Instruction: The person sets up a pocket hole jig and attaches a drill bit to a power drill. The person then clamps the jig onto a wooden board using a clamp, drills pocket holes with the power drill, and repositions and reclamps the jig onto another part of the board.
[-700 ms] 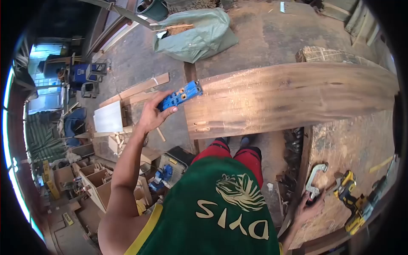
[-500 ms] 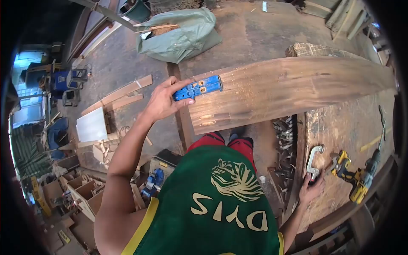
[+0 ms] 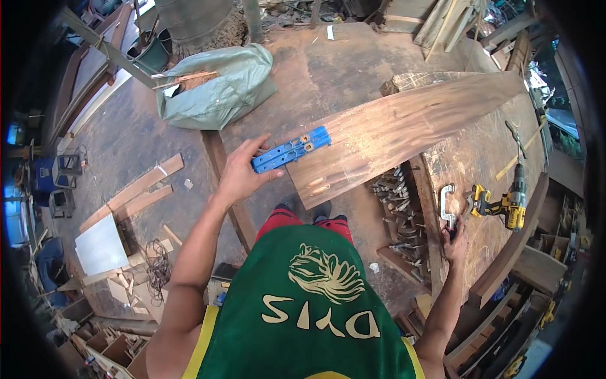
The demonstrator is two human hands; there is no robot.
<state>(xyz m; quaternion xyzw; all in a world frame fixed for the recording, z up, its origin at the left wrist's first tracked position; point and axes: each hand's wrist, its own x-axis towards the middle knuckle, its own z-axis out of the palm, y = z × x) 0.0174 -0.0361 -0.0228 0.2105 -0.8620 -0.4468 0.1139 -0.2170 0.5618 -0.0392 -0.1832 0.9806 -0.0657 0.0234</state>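
My left hand [image 3: 242,169] grips a blue pocket-hole jig [image 3: 291,150] by its outer end, with fingers and thumb along its edges. The jig lies over the near left corner of a brown wooden board [image 3: 404,120], partly past its end. Beside it, two oval pocket holes [image 3: 317,187] and wood shavings show on the board. On the workbench [image 3: 467,170] to the right, my right hand [image 3: 456,243] is closed around the dark handle of a metal clamp [image 3: 446,203]. Just beyond the clamp lies a yellow and black cordless drill [image 3: 505,201] with a long bit.
Under the bench edge, several clamps [image 3: 401,202] hang or lie in a rack. A green sack [image 3: 218,91] of wood scraps stands on the floor ahead. Planks [image 3: 136,189], a white panel [image 3: 101,245] and offcuts lie at the left.
The whole view has turned and shifted. My left fingers sit further back on the jig, leaving more of its face uncovered. My right hand stays at the clamp handle.
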